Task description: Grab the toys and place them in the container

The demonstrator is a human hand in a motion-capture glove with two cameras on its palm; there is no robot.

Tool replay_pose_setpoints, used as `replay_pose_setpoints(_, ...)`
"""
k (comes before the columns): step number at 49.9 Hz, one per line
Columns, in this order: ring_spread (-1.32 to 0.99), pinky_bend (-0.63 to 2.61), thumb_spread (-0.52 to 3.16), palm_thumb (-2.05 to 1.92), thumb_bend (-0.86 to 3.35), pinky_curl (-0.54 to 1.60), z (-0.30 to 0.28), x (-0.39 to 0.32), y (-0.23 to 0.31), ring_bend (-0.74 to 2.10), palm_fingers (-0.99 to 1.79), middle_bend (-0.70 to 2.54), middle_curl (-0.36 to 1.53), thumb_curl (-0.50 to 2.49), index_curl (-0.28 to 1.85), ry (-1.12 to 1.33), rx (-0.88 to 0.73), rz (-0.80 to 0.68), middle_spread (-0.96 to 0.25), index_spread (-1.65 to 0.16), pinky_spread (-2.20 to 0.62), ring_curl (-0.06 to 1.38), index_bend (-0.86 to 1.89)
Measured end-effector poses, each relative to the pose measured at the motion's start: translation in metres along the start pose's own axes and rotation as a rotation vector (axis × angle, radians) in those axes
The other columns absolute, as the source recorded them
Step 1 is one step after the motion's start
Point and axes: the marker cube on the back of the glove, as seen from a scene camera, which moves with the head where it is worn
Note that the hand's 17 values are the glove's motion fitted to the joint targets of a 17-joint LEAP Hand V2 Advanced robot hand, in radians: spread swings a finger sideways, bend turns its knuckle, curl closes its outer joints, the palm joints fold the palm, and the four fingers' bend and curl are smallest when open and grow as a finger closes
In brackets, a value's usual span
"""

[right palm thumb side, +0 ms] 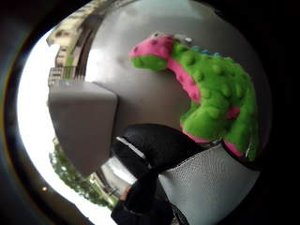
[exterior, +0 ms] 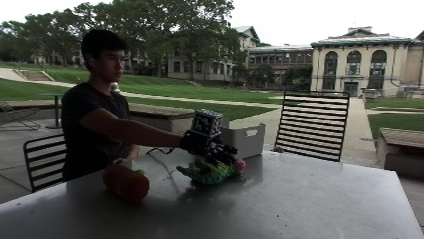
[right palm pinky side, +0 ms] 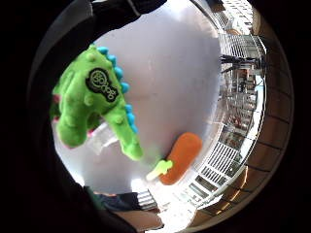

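Carrot toy (exterior: 126, 183) nearest, untouched | R hand (exterior: 207, 145) curled round dino (exterior: 211, 172), prob lifted | risk: slips short of container (exterior: 244, 140)

Count, placed relative to the table (exterior: 318, 199): 2 toys on it, 1 green dinosaur plush (exterior: 211, 173) near the middle, 1 orange carrot plush (exterior: 126, 183) toward the person's edge. 1 grey container (exterior: 244, 139) at the far edge. 2 black slatted chairs: 1 chair behind the table (exterior: 313, 125), 1 chair at the person's end (exterior: 45, 159).
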Motion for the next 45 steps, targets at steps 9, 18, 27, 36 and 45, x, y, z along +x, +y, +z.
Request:
replay_pose_setpoints(9,-0.07,0.94,1.03,0.08,0.02,0.28,0.046,-0.001,0.002,0.65,0.18,0.56,0.5,0.25,0.09,-0.075,-0.078,0.01,-0.08,-0.28,0.02,0.31,0.06)
replay_pose_setpoints(18,-0.3,1.16,1.18,0.43,0.21,0.34,0.049,-0.004,0.014,1.14,0.67,0.7,0.55,0.32,-0.01,0.004,-0.065,-0.018,-0.18,-0.28,-0.29,0.44,-0.04)
replay_pose_setpoints(27,-0.34,0.93,1.28,0.94,0.59,0.3,0.044,0.013,0.017,1.33,1.22,1.03,0.63,0.51,0.01,0.029,0.011,0.018,-0.26,-0.28,-0.47,0.5,0.15)
replay_pose_setpoints(36,-0.34,0.82,1.47,1.04,0.77,0.29,0.0,0.028,0.025,1.24,1.27,1.04,0.61,0.59,0.08,-0.012,0.027,0.103,-0.25,-0.28,-0.51,0.48,0.3)
replay_pose_setpoints(45,-0.41,1.05,0.96,0.64,0.33,0.4,-0.102,0.025,0.043,1.14,0.87,0.83,0.56,0.61,0.06,-0.092,0.207,0.126,-0.33,-0.32,-0.48,0.46,0.09)
